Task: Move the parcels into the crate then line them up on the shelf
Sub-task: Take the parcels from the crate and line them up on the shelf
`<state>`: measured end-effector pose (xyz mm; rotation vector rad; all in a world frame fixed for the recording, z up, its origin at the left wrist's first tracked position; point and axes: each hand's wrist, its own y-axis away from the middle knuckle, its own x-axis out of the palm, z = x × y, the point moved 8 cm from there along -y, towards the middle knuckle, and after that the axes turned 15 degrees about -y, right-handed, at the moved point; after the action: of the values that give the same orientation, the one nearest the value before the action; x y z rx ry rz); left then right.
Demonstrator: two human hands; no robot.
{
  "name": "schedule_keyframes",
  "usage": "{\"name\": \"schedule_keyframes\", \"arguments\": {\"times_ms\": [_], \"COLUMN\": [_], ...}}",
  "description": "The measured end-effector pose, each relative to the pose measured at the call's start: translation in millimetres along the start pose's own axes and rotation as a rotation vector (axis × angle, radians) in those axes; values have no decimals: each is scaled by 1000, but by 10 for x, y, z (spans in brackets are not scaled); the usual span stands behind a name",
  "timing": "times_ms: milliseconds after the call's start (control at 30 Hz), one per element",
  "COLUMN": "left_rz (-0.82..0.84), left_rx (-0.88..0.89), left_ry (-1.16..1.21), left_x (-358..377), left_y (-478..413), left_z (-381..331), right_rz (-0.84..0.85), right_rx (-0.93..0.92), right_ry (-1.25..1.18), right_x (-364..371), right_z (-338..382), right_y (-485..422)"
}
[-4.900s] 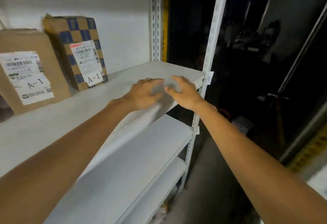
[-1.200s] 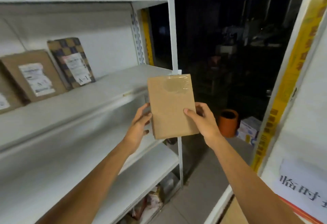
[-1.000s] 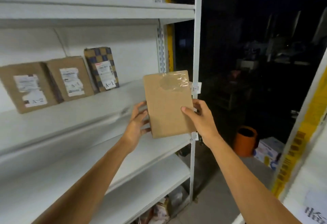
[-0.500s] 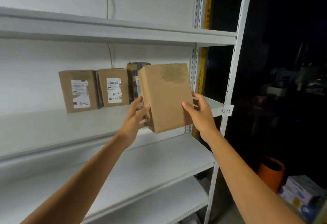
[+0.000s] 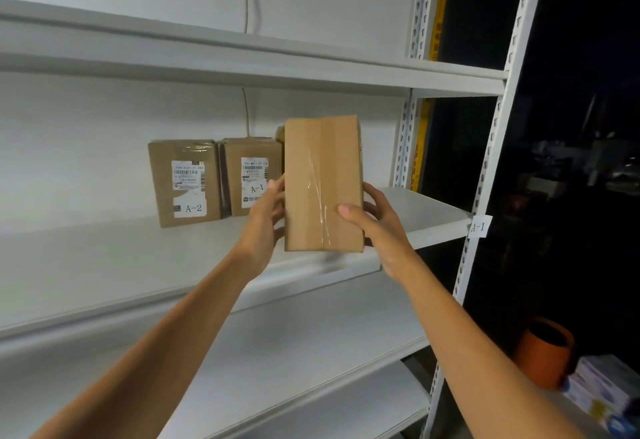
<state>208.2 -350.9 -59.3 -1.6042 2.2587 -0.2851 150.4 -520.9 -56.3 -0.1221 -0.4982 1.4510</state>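
Two hands, your left (image 5: 265,222) and right (image 5: 375,227), clasp an upright parcel (image 5: 322,184) before the shelf (image 5: 426,217); a third box behind seems partly hidden

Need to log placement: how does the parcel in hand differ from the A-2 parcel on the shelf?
The held parcel is gripped upright by the left hand and right hand; the A-2 parcel stands at the shelf back. The held parcel's near face is bare and taped; the A-2 parcel's bears labels. Both are brown cardboard.

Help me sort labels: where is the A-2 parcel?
The A-2 parcel stands at the left end of the row on the middle shelf, beside the A-1 parcel.
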Motion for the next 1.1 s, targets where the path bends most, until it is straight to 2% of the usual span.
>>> {"name": "schedule_keyframes", "arguments": {"times_ms": [100, 167, 333, 433, 567, 800, 1100], "left_rz": [112, 181, -30, -94, -172, -239, -178], "left_rx": [-46, -88, -24, 21, 36, 46, 21], "left_ry": [-85, -42, -15, -6, -105, -124, -147], "left_x": [-131, -184, -535, -645, -710, -480, -211], "left_y": [-15, -12, -61, -25, 6, -86, -277], "left_z": [214, 340, 282, 275, 331, 277, 381], "right_rz": [34, 55, -12, -100, -158, 57, 58], "right_rx": [31, 51, 79, 61, -5, 11, 57], "right_ry": [-93, -139, -260, -194, -42, -33, -162], "right_x": [113, 188, 180, 89, 22, 166, -244], "right_z": [-162, -254, -298, -390, -485, -543, -679], "right_y": [-33, -66, -183, -232, -312, -461, -696]}}
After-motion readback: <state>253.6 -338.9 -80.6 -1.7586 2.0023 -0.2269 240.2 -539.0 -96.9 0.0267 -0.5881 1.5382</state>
